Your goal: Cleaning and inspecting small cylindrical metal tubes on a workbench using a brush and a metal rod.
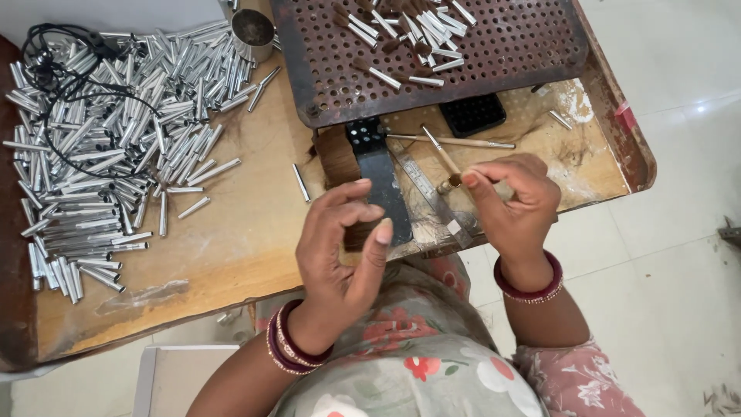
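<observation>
Right hand (511,202): grip closed on a thin stick tool (446,160), its brass tip at the fingertips. Left hand (343,243): fingers curled loosely, holding nothing that shows. Perforated metal tray (494,46), rusty brown: a small batch of filled tubes (409,35), bristle tufts showing, apparently done. Wooden desk (239,232), worn and dusty: large heap of empty tubes (108,147), bright, smooth, cylindrical, seemingly the greater part left. Black cable (58,81) lies across the heap.

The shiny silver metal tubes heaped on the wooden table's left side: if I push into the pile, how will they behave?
The shiny silver metal tubes look round and smooth, so they would probably roll and slide apart. They seem thin and hollow, so likely light. The tangled black cable lying across the heap may drag some along on the wooden table.
</observation>
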